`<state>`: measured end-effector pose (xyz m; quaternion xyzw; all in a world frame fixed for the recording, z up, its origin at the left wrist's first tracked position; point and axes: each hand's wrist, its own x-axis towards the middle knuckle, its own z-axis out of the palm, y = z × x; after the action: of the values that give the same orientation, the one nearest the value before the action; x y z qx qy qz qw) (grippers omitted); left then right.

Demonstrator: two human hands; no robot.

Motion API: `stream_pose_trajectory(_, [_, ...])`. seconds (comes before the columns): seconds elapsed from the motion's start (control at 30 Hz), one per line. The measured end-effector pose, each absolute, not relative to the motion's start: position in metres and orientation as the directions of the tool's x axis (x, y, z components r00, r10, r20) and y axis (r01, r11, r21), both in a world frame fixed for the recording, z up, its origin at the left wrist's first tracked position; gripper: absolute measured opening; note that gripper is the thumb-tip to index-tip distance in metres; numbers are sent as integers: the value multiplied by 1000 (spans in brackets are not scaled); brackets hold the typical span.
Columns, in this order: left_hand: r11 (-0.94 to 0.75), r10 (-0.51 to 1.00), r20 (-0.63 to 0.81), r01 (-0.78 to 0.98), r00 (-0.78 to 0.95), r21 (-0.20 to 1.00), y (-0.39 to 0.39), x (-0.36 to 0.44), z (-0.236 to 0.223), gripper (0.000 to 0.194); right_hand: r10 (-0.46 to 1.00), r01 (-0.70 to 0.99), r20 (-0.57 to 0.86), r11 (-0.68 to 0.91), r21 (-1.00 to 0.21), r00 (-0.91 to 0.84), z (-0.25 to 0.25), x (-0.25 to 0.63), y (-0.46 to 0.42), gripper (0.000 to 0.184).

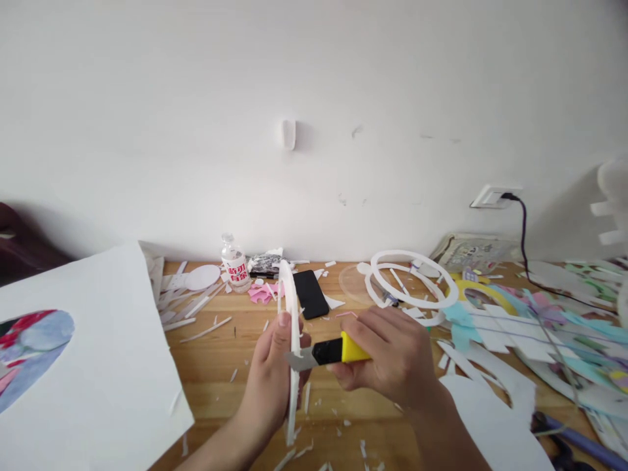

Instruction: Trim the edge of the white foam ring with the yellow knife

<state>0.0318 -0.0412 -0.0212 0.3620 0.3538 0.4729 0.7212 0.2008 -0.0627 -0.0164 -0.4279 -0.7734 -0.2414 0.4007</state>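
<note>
Hands (271,374) (392,352) close together, knife (356,348) across upright white piece (295,314).

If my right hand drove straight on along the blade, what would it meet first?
Probably the white piece in the left hand; the blade in the right hand overlaps its edge in view. The left thumb is close too; depth is hard to judge.

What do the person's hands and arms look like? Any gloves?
The left hand and right hand are bare, without gloves. No sleeves show on the left forearm or right forearm, and no watch or bracelet is visible. I can't tell about rings: parts are hidden.
</note>
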Motion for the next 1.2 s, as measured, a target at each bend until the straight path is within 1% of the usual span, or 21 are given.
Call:
stream_pose_trajectory(0.13, [281,940,-155,-430,304,858,-42,32,-24,59,454,857,838,514,30,-302,-17,194,-65,32])
stream_pose_trajectory(0.23, [256,947,-146,-394,287,883,-43,32,-28,58,446,858,845,512,30,-296,-17,192,-66,35])
stream_pose_trajectory(0.37, [258,946,-162,-348,280,901,-44,33,-31,58,450,877,847,480,39,-284,-18,199,-64,35])
stream_pose_trajectory(0.57, [240,943,-157,-274,293,931,-47,36,-31,61,477,868,840,496,-13,-260,-18,200,-62,37])
stream_pose_trajectory(0.73, [236,935,-116,-342,335,910,-49,36,-37,58,476,888,840,459,17,-262,-16,207,-61,36])
stream_pose_trajectory(0.87, [217,941,-97,-354,325,910,-49,38,-47,55,470,881,845,472,3,-255,-15,208,-63,36])
stream_pose_trajectory(1.03, [226,929,-89,-357,360,906,-50,39,-49,55,462,898,847,439,38,-262,-15,214,-62,37])
stream_pose_trajectory(1.2, [171,932,-55,-301,359,938,-53,38,-47,55,473,878,846,478,-11,-247,-12,213,-62,40])
